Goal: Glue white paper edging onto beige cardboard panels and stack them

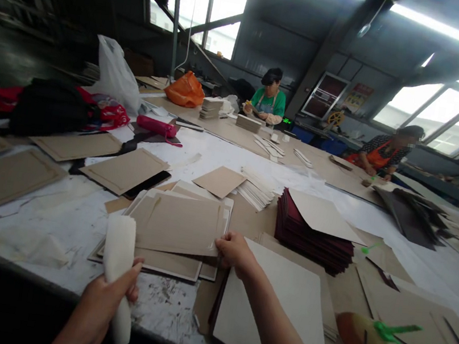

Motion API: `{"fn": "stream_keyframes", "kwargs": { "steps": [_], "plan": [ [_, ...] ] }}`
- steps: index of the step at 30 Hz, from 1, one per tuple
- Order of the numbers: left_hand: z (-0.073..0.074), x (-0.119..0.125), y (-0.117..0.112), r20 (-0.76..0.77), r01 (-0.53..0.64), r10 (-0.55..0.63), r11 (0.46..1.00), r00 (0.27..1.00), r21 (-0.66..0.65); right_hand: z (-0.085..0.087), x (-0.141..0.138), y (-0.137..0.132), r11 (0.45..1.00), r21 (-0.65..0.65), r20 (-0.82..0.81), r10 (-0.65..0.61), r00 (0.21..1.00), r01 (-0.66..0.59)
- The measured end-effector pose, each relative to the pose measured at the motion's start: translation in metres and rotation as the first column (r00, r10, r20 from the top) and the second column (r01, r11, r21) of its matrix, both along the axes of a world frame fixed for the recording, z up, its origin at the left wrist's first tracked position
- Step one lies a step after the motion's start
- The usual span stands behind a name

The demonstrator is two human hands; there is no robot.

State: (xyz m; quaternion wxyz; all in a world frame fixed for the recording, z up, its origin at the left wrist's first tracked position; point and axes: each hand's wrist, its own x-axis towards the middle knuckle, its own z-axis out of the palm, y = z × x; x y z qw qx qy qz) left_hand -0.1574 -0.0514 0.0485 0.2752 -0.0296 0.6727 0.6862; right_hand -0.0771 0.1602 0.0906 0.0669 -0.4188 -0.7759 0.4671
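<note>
1) A stained white table is spread beneath the maroon stack; windows are set in the wall beyond it
2) Beyond the stack, a person in green and a person in an orange apron are seen
3) Left of the stack, a grey-brown board is pinched at its edge by the right hand; a pale roll is gripped by the left hand
4) Nearer than the stack, a large pale board is crossed by the right forearm
5) Far left of the stack, a black bag is seen
</note>
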Motion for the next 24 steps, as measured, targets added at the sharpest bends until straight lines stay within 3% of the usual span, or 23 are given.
{"fn": "stream_keyframes", "kwargs": {
  "steps": [4, 7, 10, 12, 15, 16, 21, 24],
  "plan": [
    [0.012, 0.010, -0.011, -0.231, -0.096, 0.081, 0.994, 0.970, -0.057, 0.047, 0.021, -0.009, 0.994, -0.103, -0.198, -0.004, 0.980, -0.017],
    [0.031, 0.023, -0.012, -0.549, -0.130, 0.065, 0.988, 0.833, -0.079, 0.082, 0.038, -0.022, 0.990, -0.144, -0.388, -0.044, 0.921, -0.014],
    [0.055, 0.036, -0.001, -0.837, 0.129, -0.089, 0.991, 0.540, -0.023, 0.105, 0.051, -0.040, 0.987, -0.160, -0.461, -0.092, 0.882, 0.020],
    [0.070, 0.042, 0.011, -0.959, 0.291, -0.142, 0.954, 0.245, -0.067, 0.112, 0.059, -0.050, 0.988, -0.139, -0.467, -0.120, 0.876, 0.061],
    [0.085, 0.049, 0.027, -0.977, 0.291, -0.091, 0.945, -0.194, -0.146, 0.116, 0.072, -0.059, 0.989, -0.092, -0.472, -0.143, 0.870, 0.113],
    [0.087, 0.051, 0.032, -0.951, 0.272, -0.078, 0.948, -0.298, -0.163, 0.116, 0.077, -0.060, 0.988, -0.089, -0.477, -0.151, 0.866, 0.123],
    [0.093, 0.058, 0.041, -0.871, 0.233, -0.055, 0.954, -0.488, -0.190, 0.128, 0.096, -0.066, 0.979, -0.160, -0.506, -0.192, 0.841, 0.128],
    [0.110, 0.062, 0.042, -0.836, 0.248, 0.005, 0.956, -0.548, -0.157, 0.145, 0.107, -0.071, 0.987, -0.150, -0.587, -0.135, 0.798, 0.057]
  ]
}}
